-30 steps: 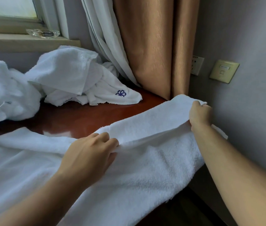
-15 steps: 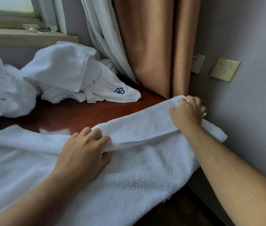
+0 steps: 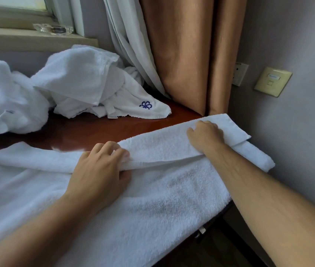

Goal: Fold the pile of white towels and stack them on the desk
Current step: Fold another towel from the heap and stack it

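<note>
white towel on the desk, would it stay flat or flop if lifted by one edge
Probably floppy: the white towel bends where the left hand pinches its folded edge. Likely grippy, not slippery, given its thick pile.

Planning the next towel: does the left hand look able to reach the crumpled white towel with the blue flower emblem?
Probably, once it lets go: the left hand pinches the flat white towel, and only reddish wooden desk separates it from the crumpled emblem towel.

Glossy red-brown desk, towel spread across its near side, far strip folded over, pile of crumpled white towels at back left, one corner showing a blue emblem.
</note>
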`<control>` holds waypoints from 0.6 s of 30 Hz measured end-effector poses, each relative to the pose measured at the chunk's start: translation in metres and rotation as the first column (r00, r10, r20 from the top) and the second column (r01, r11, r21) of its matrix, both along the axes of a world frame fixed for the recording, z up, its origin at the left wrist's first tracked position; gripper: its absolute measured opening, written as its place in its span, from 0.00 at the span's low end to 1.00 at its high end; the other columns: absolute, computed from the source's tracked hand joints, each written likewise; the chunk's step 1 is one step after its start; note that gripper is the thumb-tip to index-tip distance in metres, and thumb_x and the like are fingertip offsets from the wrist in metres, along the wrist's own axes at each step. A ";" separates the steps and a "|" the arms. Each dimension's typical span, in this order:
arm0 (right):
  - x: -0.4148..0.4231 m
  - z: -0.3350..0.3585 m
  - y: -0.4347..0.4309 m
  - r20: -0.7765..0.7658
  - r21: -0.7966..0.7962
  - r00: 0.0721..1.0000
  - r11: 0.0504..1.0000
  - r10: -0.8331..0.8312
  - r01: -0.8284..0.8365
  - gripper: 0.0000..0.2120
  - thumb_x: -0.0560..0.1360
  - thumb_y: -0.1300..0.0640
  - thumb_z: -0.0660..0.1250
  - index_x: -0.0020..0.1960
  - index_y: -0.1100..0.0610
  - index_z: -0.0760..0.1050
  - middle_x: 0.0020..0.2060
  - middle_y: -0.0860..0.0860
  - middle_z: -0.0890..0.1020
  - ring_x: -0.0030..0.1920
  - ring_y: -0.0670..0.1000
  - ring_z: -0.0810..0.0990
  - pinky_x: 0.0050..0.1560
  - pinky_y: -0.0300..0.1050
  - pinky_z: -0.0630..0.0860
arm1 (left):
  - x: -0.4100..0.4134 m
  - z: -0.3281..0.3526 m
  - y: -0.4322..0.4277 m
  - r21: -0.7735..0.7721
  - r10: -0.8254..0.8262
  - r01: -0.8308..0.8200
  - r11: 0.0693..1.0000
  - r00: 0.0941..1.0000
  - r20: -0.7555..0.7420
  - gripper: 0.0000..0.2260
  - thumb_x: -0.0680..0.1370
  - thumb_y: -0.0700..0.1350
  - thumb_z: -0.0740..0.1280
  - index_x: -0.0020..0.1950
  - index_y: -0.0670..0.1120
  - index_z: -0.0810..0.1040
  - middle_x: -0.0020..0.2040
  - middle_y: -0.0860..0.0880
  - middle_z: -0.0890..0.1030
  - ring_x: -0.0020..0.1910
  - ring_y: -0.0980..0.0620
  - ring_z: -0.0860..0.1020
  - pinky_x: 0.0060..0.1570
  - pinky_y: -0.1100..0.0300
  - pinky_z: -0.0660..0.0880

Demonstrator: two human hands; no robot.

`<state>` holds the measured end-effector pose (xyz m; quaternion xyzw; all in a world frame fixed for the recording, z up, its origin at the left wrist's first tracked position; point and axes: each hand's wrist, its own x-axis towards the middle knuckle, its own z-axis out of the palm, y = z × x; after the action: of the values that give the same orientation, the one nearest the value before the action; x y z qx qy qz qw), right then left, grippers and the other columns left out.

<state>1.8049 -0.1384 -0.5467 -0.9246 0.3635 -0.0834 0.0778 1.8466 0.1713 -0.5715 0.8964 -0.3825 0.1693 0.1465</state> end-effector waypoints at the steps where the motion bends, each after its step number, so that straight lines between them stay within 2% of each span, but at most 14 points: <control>1: 0.002 0.000 0.017 0.075 0.021 0.992 0.994 0.102 -0.103 0.22 0.82 0.45 0.54 0.68 0.57 0.73 0.65 0.56 0.76 0.63 0.57 0.73 0.65 0.57 0.72 | 0.004 0.001 0.004 0.004 0.015 -0.015 1.000 0.999 -0.032 0.22 0.70 0.57 0.69 0.63 0.54 0.76 0.60 0.53 0.76 0.56 0.47 0.76 0.52 0.49 0.73; 4: 0.005 -0.002 0.084 0.240 0.119 0.902 0.911 0.359 -0.394 0.20 0.81 0.47 0.59 0.69 0.54 0.75 0.67 0.51 0.75 0.67 0.53 0.72 0.67 0.52 0.72 | 0.026 0.008 0.033 0.045 0.127 -0.121 0.992 0.979 -0.161 0.33 0.70 0.69 0.65 0.71 0.58 0.66 0.63 0.58 0.75 0.61 0.52 0.76 0.59 0.51 0.68; 6: 0.010 -0.001 0.130 0.268 0.128 0.822 0.827 0.503 -0.547 0.18 0.81 0.48 0.61 0.67 0.54 0.77 0.66 0.50 0.76 0.67 0.52 0.72 0.67 0.51 0.71 | 0.040 0.016 0.065 0.113 0.203 -0.183 0.976 0.959 -0.198 0.35 0.69 0.74 0.62 0.72 0.61 0.64 0.61 0.61 0.76 0.62 0.55 0.76 0.64 0.51 0.65; 8: 0.015 0.002 0.174 0.269 0.149 0.751 0.744 0.604 -0.651 0.18 0.80 0.47 0.63 0.66 0.53 0.78 0.65 0.50 0.77 0.66 0.53 0.72 0.67 0.52 0.70 | 0.050 0.025 0.098 0.219 0.240 -0.194 0.956 0.948 -0.208 0.34 0.70 0.74 0.61 0.72 0.61 0.65 0.63 0.61 0.76 0.66 0.55 0.73 0.68 0.49 0.64; 10: 0.015 0.005 0.213 0.274 0.103 0.674 0.675 0.687 -0.730 0.17 0.80 0.47 0.65 0.65 0.52 0.78 0.64 0.51 0.78 0.64 0.54 0.72 0.67 0.53 0.69 | 0.058 0.034 0.125 0.338 0.253 -0.180 0.924 0.949 -0.186 0.29 0.74 0.68 0.63 0.73 0.62 0.65 0.67 0.59 0.73 0.68 0.52 0.69 0.67 0.48 0.66; 12: 0.010 0.006 0.246 0.287 -0.015 0.566 0.594 0.773 -0.804 0.16 0.79 0.50 0.67 0.64 0.54 0.79 0.61 0.52 0.79 0.60 0.55 0.73 0.64 0.51 0.69 | 0.062 0.039 0.143 0.451 0.268 -0.188 0.872 0.956 -0.120 0.27 0.78 0.56 0.66 0.76 0.62 0.62 0.71 0.56 0.69 0.69 0.49 0.65 0.65 0.48 0.68; 14: 0.002 0.001 0.273 0.264 -0.066 0.418 0.449 0.869 -0.891 0.13 0.78 0.55 0.68 0.60 0.58 0.81 0.56 0.55 0.82 0.56 0.57 0.76 0.62 0.51 0.70 | 0.065 0.041 0.147 0.524 0.273 -0.200 0.828 0.960 -0.064 0.29 0.79 0.48 0.65 0.78 0.60 0.60 0.74 0.54 0.65 0.69 0.48 0.64 0.65 0.48 0.67; 16: -0.007 -0.008 0.288 0.194 -0.054 0.299 0.314 0.934 -0.948 0.11 0.77 0.59 0.68 0.57 0.61 0.83 0.54 0.57 0.83 0.56 0.59 0.78 0.61 0.52 0.71 | 0.066 0.042 0.140 0.576 0.266 -0.184 0.797 0.962 -0.061 0.31 0.78 0.45 0.65 0.79 0.58 0.59 0.75 0.54 0.64 0.73 0.47 0.62 0.67 0.48 0.65; 18: -0.014 -0.017 0.289 0.161 -0.056 0.264 0.276 0.951 -0.960 0.13 0.78 0.60 0.66 0.59 0.62 0.83 0.59 0.58 0.83 0.61 0.59 0.78 0.65 0.53 0.71 | 0.068 0.044 0.127 0.619 0.282 -0.172 0.766 0.956 -0.083 0.30 0.77 0.43 0.66 0.77 0.55 0.61 0.72 0.52 0.69 0.72 0.47 0.64 0.68 0.49 0.64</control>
<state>1.7908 0.1510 -0.5637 -0.9443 -0.2712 -0.0850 0.1659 1.9145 0.2984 -0.5276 0.9466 -0.2909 -0.0231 -0.1373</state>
